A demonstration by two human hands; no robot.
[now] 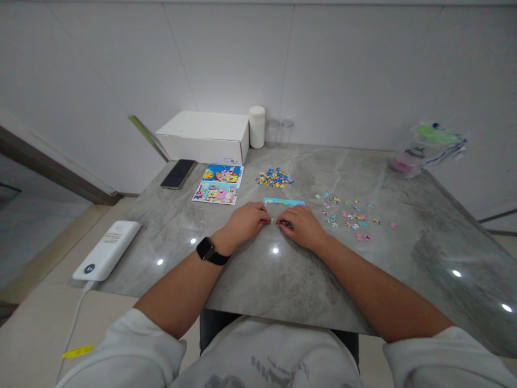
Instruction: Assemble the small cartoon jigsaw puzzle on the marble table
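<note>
My left hand, with a black watch on its wrist, is closed with thumb and finger pinched at a small puzzle piece. Close by on the right, my right hand is also closed, its bent fingertips at small pieces they partly hide. Just beyond both hands lies a joined light-blue puzzle strip; the right hand covers part of its right side. Loose pink, blue and yellow puzzle pieces are scattered to the right. Farther back is a heap of mostly blue and yellow pieces.
A cartoon picture sheet and a phone lie at the left. Behind stand a white box, a white bottle and two clear jars. A plastic bag is far right; a white power bank overhangs the left edge.
</note>
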